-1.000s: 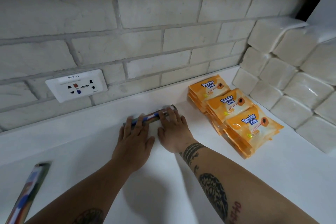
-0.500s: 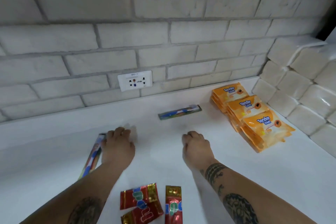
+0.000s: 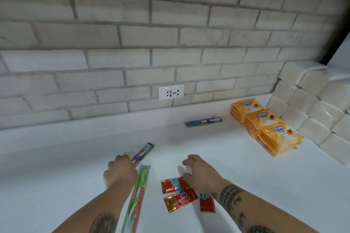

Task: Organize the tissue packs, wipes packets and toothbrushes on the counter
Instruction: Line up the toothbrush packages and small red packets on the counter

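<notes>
Along the far edge of the white counter (image 3: 56, 166), a pale brick wall (image 3: 170, 34) is running from left to right, carrying a white socket (image 3: 171, 92) just above the surface. At the far right, white tissue packs (image 3: 312, 111) are sitting stacked in rows against the corner. Just left of them, orange wipes packets (image 3: 265, 125) are lying in three overlapping piles. Near the wall, below the socket, a far toothbrush (image 3: 203, 121) in its wrapper is lying flat and roughly parallel to the wall, well apart from both hands.

The left hand (image 3: 121, 173) is resting palm down over the near end of a left toothbrush (image 3: 144, 150), which is pointing away to the far right. Its fingers are bending down at that end, but blur is hiding whether they are pinching the wrapper. A green toothbrush (image 3: 140, 191) is lying just right of that hand and forearm, running toward the near edge.

The right hand (image 3: 200, 172) is hovering palm down with fingers loosely curled and slightly apart, holding nothing. Its wrist is passing over red sachets (image 3: 179, 195), which are lying scattered between the two forearms.
</notes>
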A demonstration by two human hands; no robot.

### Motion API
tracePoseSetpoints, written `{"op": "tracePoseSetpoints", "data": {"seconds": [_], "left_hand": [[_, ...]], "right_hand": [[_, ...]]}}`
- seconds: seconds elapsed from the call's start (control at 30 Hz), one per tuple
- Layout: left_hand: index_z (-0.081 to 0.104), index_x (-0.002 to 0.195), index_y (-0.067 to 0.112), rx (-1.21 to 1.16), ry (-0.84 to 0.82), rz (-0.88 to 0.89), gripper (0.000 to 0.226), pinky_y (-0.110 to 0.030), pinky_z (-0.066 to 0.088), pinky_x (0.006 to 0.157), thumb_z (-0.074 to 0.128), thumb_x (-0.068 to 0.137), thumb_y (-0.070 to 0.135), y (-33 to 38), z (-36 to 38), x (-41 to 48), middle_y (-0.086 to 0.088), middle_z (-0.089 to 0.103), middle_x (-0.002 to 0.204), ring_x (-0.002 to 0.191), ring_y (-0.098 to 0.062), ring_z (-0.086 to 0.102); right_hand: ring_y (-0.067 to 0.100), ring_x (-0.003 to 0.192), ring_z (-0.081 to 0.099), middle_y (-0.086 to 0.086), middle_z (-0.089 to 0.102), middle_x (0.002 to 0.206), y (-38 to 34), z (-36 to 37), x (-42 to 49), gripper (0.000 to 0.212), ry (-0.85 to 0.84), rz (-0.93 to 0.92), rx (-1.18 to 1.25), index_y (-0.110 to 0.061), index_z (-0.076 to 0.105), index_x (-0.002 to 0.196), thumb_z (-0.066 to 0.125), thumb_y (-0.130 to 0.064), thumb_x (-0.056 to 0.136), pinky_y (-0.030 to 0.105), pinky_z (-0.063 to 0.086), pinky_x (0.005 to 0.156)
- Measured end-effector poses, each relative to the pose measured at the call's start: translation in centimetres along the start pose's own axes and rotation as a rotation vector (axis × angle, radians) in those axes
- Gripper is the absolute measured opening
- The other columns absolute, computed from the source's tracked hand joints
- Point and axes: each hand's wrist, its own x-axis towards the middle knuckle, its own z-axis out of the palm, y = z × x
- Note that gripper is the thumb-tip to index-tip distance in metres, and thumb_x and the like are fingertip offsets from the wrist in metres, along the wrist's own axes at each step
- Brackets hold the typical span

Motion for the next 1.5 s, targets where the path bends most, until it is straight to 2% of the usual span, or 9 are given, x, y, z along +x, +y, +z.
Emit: {"op": "tracePoseSetpoints", "data": {"seconds": [0.23,0.37,0.57,0.7,0.9,1.2,1.3,1.4,1.5], "left_hand": [[0.058,0.104,0.024,-0.163,0.067,0.183,0.008,-0.038,0.038,0.086,0.053,0.097,0.022,2.1,-2.1,-1.8,0.002,0.068,0.095,0.092,-0.024,0.062],[0.056,0.095,0.031,-0.378,0.090,0.426,0.013,-0.036,0.039,0.088,0.049,0.105,0.030,6.1,-3.1,-4.2,0.007,0.065,0.081,0.081,-0.019,0.058],[0.054,0.097,0.039,-0.418,0.093,0.652,0.007,-0.035,0.045,0.081,0.054,0.103,0.038,10.6,-3.0,-6.8,0.013,0.064,0.091,0.085,-0.010,0.055],[0.055,0.115,0.037,-0.580,0.037,0.547,0.022,-0.036,0.049,0.088,0.059,0.098,0.051,11.9,-2.5,-7.1,0.015,0.061,0.105,0.098,-0.012,0.058],[0.067,0.110,0.013,-1.125,-0.478,0.136,0.018,-0.043,0.060,0.078,0.070,0.097,0.024,15.0,-1.6,-5.8,-0.012,0.074,0.095,0.076,-0.024,0.068],[0.070,0.104,0.023,-0.903,-0.314,0.168,0.023,-0.035,0.062,0.060,0.077,0.090,0.040,19.5,3.0,-2.5,-0.001,0.074,0.094,0.077,-0.021,0.073],[0.071,0.097,0.025,-0.803,-0.283,0.224,0.017,-0.036,0.063,0.062,0.079,0.089,0.037,20.1,4.2,-1.7,0.004,0.073,0.091,0.074,-0.017,0.072],[0.071,0.096,0.024,-0.670,-0.296,0.334,0.016,-0.023,0.051,0.054,0.082,0.086,0.030,20.6,5.0,-1.5,0.005,0.069,0.093,0.074,-0.013,0.067],[0.069,0.097,0.026,-0.521,-0.248,0.448,0.013,-0.019,0.041,0.055,0.079,0.089,0.026,20.8,5.5,-1.5,0.003,0.063,0.097,0.074,-0.011,0.060]], "right_hand": [[0.015,0.133,0.052,-0.004,0.045,0.158,-1.7,-0.3,-2.4,0.052,0.145,0.066,0.305,-0.025,0.045,0.153,0.055,-0.039,0.104,0.029,0.044,0.111],[0.013,0.092,0.067,0.002,0.071,0.122,-2.9,-1.1,-2.4,0.064,0.376,0.245,0.905,-0.016,0.043,0.150,0.065,-0.045,0.098,0.024,0.052,0.075],[0.021,0.067,0.074,0.016,0.079,0.096,-0.8,-3.9,-4.1,0.016,0.542,0.356,1.449,-0.009,0.066,0.112,0.069,-0.017,0.098,0.034,0.060,0.068],[0.019,0.073,0.074,0.011,0.079,0.097,2.5,-4.9,-4.9,0.011,0.589,0.375,1.469,-0.015,0.064,0.113,0.062,-0.017,0.102,0.034,0.061,0.071],[0.022,0.069,0.069,0.020,0.076,0.103,7.6,-6.0,-4.1,0.013,0.643,0.419,1.507,-0.015,0.059,0.115,0.060,-0.012,0.103,0.033,0.061,0.065],[0.023,0.070,0.067,0.011,0.074,0.092,14.6,-4.7,1.6,0.029,0.680,0.528,1.227,-0.008,0.066,0.114,0.077,-0.024,0.092,0.036,0.060,0.069],[0.026,0.091,0.070,0.008,0.074,0.106,16.0,-3.4,3.6,0.046,0.653,0.570,1.069,-0.013,0.065,0.123,0.078,-0.038,0.087,0.042,0.061,0.082],[0.025,0.102,0.067,0.005,0.071,0.113,17.1,-2.7,4.5,0.045,0.628,0.583,0.916,-0.013,0.065,0.124,0.075,-0.041,0.090,0.040,0.056,0.095],[0.024,0.100,0.063,0.003,0.070,0.106,17.8,-2.5,4.7,0.036,0.573,0.558,0.752,-0.015,0.068,0.118,0.068,-0.043,0.095,0.031,0.049,0.088]]}}
